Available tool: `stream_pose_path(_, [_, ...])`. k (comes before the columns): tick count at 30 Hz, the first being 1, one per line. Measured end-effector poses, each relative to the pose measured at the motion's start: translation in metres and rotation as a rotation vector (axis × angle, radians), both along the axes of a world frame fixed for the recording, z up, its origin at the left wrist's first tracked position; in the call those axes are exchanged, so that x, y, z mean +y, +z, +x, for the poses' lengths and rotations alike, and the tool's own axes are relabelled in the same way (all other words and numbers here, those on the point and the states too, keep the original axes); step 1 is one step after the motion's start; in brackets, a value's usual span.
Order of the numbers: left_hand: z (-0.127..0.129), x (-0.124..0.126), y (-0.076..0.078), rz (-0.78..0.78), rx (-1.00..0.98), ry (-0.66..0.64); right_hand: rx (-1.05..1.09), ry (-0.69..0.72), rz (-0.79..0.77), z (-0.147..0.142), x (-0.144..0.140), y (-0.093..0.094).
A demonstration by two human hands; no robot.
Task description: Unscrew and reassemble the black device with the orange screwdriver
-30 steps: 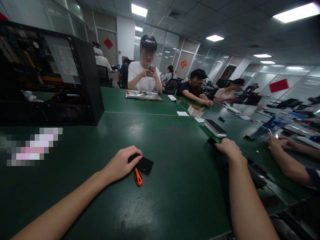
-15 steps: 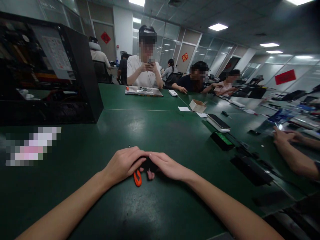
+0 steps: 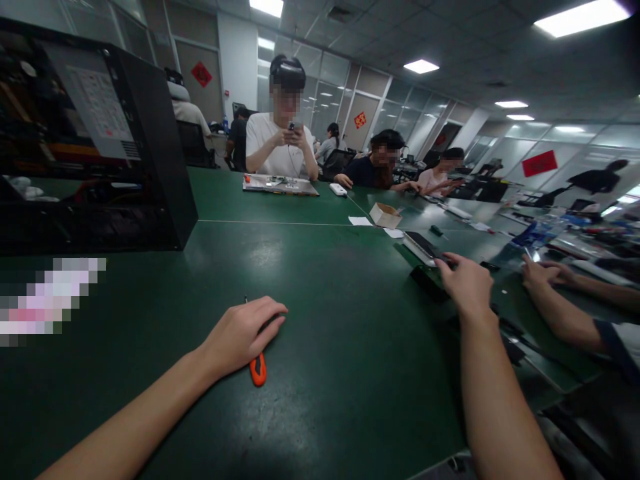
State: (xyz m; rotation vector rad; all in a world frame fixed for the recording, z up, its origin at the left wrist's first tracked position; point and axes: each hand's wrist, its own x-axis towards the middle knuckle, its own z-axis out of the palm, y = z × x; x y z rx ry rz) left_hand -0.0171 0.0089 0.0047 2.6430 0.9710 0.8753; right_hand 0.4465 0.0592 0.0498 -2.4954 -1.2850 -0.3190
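Note:
My left hand point(image 3: 253, 328) rests on the green tabletop point(image 3: 320, 373), palm down, with its fingers stretched forward and the thumb apart from them. Under its palm lies a screwdriver point(image 3: 258, 371) with an orange and black handle; the handle end sticks out on the near side and a thin metal tip on the far side. Out to the right, my right hand point(image 3: 470, 283) has thumb and fingers closed at the near end of a flat black phone point(image 3: 419, 243). That phone lies on a white box point(image 3: 417, 253). A black device point(image 3: 427, 283) beside it is partly covered by my hand.
An opened black computer case point(image 3: 165, 153) stands at the left. Ahead are an open small carton point(image 3: 385, 215), white paper point(image 3: 360, 221) and a laptop-like panel point(image 3: 280, 185) before a seated person point(image 3: 280, 140). At the right, another person's hands point(image 3: 543, 273) hold something; cables lie nearby.
My right hand has left my left hand and reached out right to the phone. My left hand stays over the screwdriver. The whole view has turned slightly to the right.

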Motion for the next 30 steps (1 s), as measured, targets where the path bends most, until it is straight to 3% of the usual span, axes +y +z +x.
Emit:
stream_pose_path(3, [0.000,0.000,0.000,-0.006,0.002,-0.005,0.040,-0.026,-0.103,0.017,-0.005,-0.010])
stream_pose_path(8, [-0.001,0.000,0.002,-0.020,-0.014,0.000,0.062,-0.025,-0.211,0.017,0.001,-0.018])
stream_pose_path(30, [-0.004,0.001,0.003,0.003,0.066,-0.036,0.056,-0.040,-0.249,0.011,0.003,-0.014])
